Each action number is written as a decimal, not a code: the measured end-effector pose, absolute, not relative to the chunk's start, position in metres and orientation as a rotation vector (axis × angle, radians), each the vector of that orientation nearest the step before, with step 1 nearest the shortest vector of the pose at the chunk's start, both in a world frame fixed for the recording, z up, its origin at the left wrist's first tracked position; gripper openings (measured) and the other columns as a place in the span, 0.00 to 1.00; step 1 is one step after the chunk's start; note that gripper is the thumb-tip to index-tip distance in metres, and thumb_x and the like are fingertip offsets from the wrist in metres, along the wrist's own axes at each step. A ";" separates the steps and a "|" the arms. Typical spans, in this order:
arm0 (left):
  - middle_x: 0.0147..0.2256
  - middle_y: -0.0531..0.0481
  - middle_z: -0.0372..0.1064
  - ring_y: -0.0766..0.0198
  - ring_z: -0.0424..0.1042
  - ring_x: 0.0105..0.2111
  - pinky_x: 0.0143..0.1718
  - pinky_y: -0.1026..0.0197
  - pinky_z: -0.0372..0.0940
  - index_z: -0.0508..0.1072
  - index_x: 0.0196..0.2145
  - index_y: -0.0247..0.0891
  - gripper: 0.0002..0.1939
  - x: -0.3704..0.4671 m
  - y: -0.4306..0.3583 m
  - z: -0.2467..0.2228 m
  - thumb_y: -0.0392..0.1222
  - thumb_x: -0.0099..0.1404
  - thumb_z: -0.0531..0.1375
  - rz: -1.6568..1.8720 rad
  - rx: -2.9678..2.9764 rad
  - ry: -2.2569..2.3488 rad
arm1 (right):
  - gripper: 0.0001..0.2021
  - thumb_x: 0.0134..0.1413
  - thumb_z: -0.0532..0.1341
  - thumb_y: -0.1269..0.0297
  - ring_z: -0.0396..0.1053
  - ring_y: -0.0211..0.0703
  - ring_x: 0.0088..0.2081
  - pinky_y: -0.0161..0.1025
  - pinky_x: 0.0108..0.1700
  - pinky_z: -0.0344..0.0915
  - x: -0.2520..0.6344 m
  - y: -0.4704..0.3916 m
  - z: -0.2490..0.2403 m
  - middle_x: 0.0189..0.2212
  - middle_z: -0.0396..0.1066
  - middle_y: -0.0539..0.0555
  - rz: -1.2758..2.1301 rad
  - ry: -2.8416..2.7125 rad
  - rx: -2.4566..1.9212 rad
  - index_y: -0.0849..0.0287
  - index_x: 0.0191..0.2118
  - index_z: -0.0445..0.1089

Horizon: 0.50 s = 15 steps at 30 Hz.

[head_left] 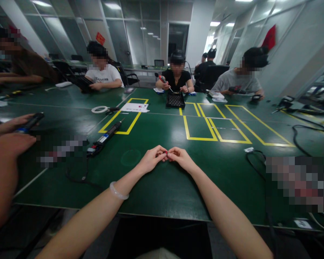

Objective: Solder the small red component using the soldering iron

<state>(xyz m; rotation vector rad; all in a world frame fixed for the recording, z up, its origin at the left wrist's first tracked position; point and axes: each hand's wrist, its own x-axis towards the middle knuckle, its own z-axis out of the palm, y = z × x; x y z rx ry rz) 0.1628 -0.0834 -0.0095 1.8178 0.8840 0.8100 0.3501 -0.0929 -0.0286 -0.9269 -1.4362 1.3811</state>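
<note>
My left hand and my right hand meet fingertip to fingertip above the green table. Between their pinched fingers is a small red and dark object, mostly hidden; what it is cannot be made out. Both hands seem to touch it. A pale bracelet circles my left wrist. To the left of my hands, a black electric screwdriver-like tool lies on the table with a cable.
Yellow tape rectangles mark the table beyond my hands. Across it, a person works over a black tray. White paper and a coiled white cable lie at left. A person's arm reaches in at left. Black cables lie at right.
</note>
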 end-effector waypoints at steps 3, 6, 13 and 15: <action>0.33 0.47 0.73 0.63 0.73 0.34 0.39 0.58 0.67 0.68 0.42 0.34 0.16 0.163 -0.083 -0.008 0.50 0.65 0.57 0.802 1.811 0.893 | 0.17 0.45 0.68 0.51 0.69 0.36 0.28 0.36 0.34 0.66 0.350 -0.093 -0.029 0.27 0.73 0.51 1.386 -1.433 -0.912 0.61 0.34 0.70; 0.36 0.48 0.73 0.63 0.73 0.35 0.39 0.60 0.66 0.69 0.44 0.36 0.16 0.164 -0.086 -0.004 0.49 0.63 0.58 0.810 1.878 0.919 | 0.16 0.49 0.65 0.50 0.67 0.36 0.27 0.35 0.33 0.65 0.352 -0.093 -0.028 0.26 0.72 0.50 1.373 -1.465 -0.944 0.60 0.33 0.70; 0.37 0.49 0.74 0.62 0.73 0.37 0.41 0.60 0.65 0.70 0.42 0.38 0.13 0.163 -0.086 -0.003 0.47 0.64 0.58 0.836 1.933 0.948 | 0.15 0.53 0.62 0.52 0.67 0.35 0.26 0.34 0.30 0.63 0.352 -0.092 -0.027 0.26 0.71 0.50 1.335 -1.456 -0.969 0.60 0.36 0.68; 0.38 0.49 0.74 0.62 0.73 0.38 0.41 0.60 0.65 0.70 0.42 0.38 0.13 0.162 -0.084 -0.005 0.47 0.63 0.58 0.849 1.933 0.976 | 0.15 0.50 0.64 0.53 0.67 0.35 0.27 0.34 0.30 0.63 0.351 -0.092 -0.028 0.27 0.71 0.49 1.349 -1.413 -0.946 0.59 0.39 0.67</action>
